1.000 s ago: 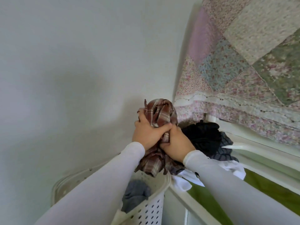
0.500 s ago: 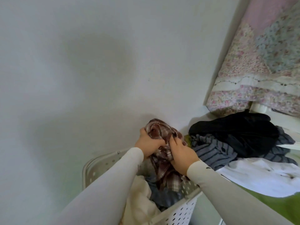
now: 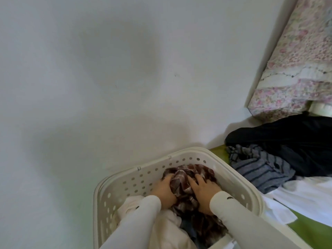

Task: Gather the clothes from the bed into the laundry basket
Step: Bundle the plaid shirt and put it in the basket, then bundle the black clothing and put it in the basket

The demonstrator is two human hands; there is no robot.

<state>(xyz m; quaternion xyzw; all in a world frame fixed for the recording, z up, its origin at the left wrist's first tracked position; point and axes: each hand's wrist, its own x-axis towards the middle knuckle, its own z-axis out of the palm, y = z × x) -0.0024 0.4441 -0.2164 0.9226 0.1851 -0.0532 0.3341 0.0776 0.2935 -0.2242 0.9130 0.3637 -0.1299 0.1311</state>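
A white perforated laundry basket (image 3: 136,178) stands at the bottom centre against the wall. Inside it lies a brown plaid shirt (image 3: 185,178), bunched up. My left hand (image 3: 164,192) grips its left side and my right hand (image 3: 203,191) presses on its right side, both inside the basket. A cream garment (image 3: 167,229) and something blue-grey lie beneath my arms. To the right, on the bed's green sheet (image 3: 319,236), lie a black garment (image 3: 287,141), a grey striped garment (image 3: 258,169) and a white garment (image 3: 305,198).
A plain white wall (image 3: 107,69) fills the left and top. A floral patchwork quilt (image 3: 296,69) hangs at the upper right above the clothes pile. The basket sits tight beside the bed's edge.
Both hands have come down with the plaid shirt from above the rim into the basket. The view has tilted down and left, so the basket fills more of it.
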